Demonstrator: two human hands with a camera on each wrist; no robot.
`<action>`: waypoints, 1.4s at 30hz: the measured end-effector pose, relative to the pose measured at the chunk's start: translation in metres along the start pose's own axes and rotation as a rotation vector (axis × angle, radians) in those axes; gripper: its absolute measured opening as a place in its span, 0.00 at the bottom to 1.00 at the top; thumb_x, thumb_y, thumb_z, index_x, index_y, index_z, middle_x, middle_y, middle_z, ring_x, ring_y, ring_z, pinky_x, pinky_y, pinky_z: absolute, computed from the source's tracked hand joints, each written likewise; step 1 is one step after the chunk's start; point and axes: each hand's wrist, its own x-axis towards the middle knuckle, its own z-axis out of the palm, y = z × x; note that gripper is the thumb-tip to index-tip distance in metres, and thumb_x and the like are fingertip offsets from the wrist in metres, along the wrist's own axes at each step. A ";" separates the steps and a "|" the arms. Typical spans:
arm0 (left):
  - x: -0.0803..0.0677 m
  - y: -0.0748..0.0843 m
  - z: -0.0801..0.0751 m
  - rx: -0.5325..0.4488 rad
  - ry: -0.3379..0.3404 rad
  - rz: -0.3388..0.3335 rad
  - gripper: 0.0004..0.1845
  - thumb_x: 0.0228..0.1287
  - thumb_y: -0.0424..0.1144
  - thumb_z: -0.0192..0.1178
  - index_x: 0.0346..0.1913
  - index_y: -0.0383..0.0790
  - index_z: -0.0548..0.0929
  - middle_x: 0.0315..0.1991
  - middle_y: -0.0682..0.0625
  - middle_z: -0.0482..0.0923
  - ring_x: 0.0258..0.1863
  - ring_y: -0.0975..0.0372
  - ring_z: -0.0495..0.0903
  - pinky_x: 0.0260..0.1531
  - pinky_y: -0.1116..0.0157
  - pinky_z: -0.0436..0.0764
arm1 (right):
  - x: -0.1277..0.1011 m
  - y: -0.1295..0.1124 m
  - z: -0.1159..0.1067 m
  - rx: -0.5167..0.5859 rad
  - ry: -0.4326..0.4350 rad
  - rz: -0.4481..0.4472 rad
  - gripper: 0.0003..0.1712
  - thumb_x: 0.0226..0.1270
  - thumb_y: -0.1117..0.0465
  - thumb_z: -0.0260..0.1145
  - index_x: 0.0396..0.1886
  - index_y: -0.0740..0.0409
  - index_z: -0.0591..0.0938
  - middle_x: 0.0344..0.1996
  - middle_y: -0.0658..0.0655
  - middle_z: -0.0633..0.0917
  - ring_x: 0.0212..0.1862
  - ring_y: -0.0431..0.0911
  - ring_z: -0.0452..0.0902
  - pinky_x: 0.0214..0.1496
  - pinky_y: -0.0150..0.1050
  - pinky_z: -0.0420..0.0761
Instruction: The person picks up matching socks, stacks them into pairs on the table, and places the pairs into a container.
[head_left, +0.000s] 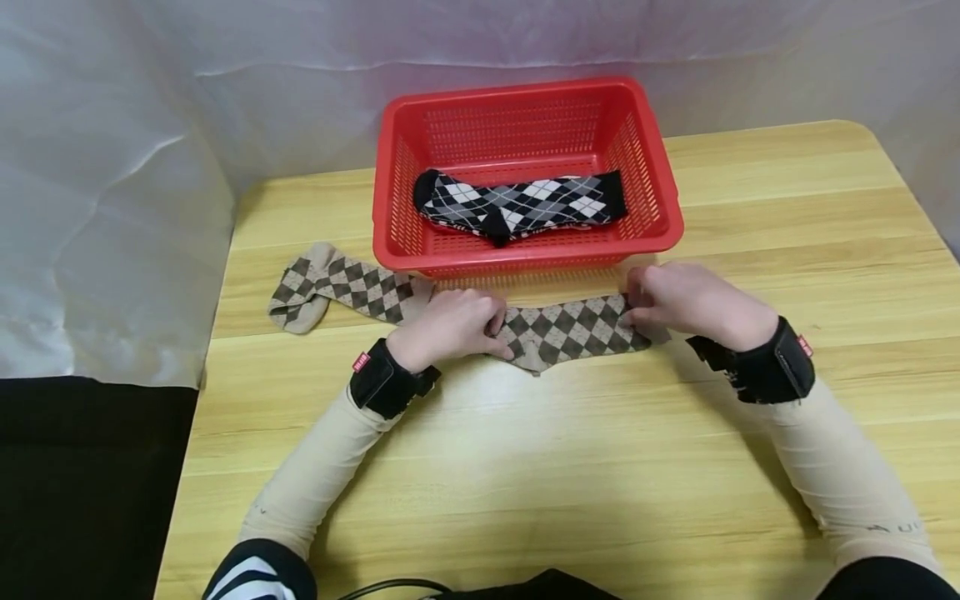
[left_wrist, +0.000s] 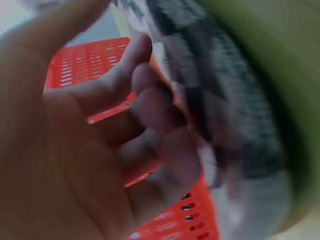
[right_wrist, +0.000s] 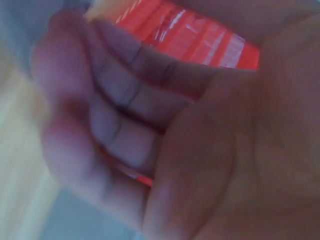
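A beige and brown argyle sock (head_left: 570, 332) lies stretched sideways on the table in front of the basket. My left hand (head_left: 459, 323) holds its left part between thumb and curled fingers, hiding that end. At its right end, my right hand (head_left: 686, 302) pinches the fabric with thumb and fingertips. Left of my left hand lies a matching sock (head_left: 363, 285), its far end folded over. In the left wrist view, curled fingers (left_wrist: 177, 150) meet the blurred edge of the sock (left_wrist: 235, 110). The right wrist view shows the fingers (right_wrist: 125, 90) bent toward the thumb.
Behind the socks stands a red plastic basket (head_left: 525, 265) with black, grey and white argyle socks (head_left: 525, 204) in it. The wooden table (head_left: 525, 483) reaches toward my body, and a pale cloth (head_left: 300, 75) hangs behind it. A black cable (head_left: 393, 585) lies at the front edge.
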 end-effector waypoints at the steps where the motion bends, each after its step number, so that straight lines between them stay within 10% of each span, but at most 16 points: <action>1: 0.001 -0.002 0.001 -0.009 -0.029 -0.003 0.20 0.52 0.56 0.72 0.27 0.45 0.76 0.22 0.57 0.72 0.24 0.64 0.74 0.24 0.69 0.68 | 0.001 -0.003 0.002 0.018 -0.011 -0.013 0.13 0.60 0.54 0.72 0.34 0.58 0.80 0.25 0.52 0.80 0.27 0.43 0.73 0.29 0.38 0.72; 20: -0.003 -0.010 -0.009 -0.046 -0.124 0.021 0.19 0.52 0.52 0.74 0.32 0.45 0.77 0.24 0.56 0.70 0.26 0.64 0.71 0.27 0.70 0.66 | 0.013 -0.005 0.020 0.001 -0.025 -0.008 0.21 0.50 0.55 0.79 0.32 0.58 0.76 0.29 0.54 0.77 0.30 0.46 0.69 0.33 0.40 0.70; 27: -0.050 -0.028 -0.068 -0.445 -0.021 0.246 0.09 0.61 0.42 0.69 0.41 0.43 0.83 0.30 0.53 0.81 0.29 0.63 0.78 0.33 0.68 0.78 | 0.015 -0.004 0.022 0.023 -0.013 -0.029 0.21 0.49 0.56 0.80 0.30 0.59 0.75 0.28 0.55 0.75 0.29 0.46 0.68 0.32 0.38 0.67; 35: -0.099 -0.105 -0.101 -0.454 0.557 -0.230 0.10 0.67 0.43 0.63 0.43 0.40 0.83 0.29 0.60 0.80 0.26 0.66 0.75 0.29 0.72 0.73 | 0.016 -0.004 0.023 0.027 -0.010 -0.046 0.22 0.49 0.56 0.80 0.31 0.59 0.75 0.29 0.55 0.75 0.31 0.46 0.69 0.34 0.39 0.69; 42: -0.114 -0.174 -0.085 -0.318 0.455 -0.529 0.21 0.65 0.50 0.63 0.51 0.36 0.80 0.44 0.42 0.83 0.41 0.61 0.80 0.40 0.64 0.73 | 0.017 -0.002 0.023 0.039 -0.004 -0.062 0.21 0.48 0.55 0.80 0.29 0.58 0.75 0.26 0.53 0.74 0.30 0.45 0.67 0.33 0.39 0.66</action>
